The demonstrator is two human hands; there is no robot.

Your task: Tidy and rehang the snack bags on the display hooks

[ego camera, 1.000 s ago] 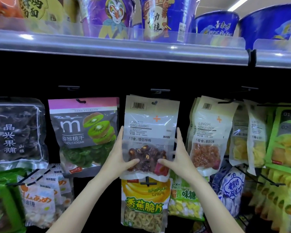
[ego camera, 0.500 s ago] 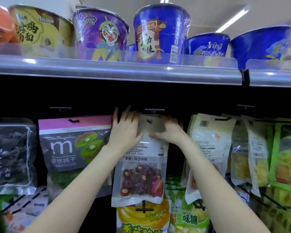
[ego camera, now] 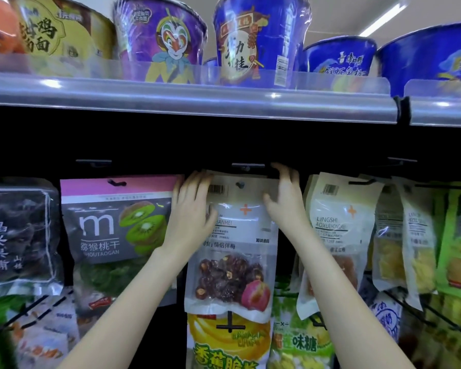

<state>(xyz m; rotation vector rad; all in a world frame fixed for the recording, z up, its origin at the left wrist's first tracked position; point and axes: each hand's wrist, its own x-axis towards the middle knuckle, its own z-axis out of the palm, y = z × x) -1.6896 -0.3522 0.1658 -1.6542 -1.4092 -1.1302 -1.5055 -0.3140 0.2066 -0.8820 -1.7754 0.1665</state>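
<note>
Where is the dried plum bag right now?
In the head view the dried plum bag hangs mid-frame on the centre hook, between the kiwi bag and a white bag, above the banana chips bag.

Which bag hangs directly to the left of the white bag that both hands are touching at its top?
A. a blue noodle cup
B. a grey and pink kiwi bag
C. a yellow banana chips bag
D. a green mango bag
B: the kiwi bag hangs beside the left hand, which touches the white bag together with the right hand.
</note>
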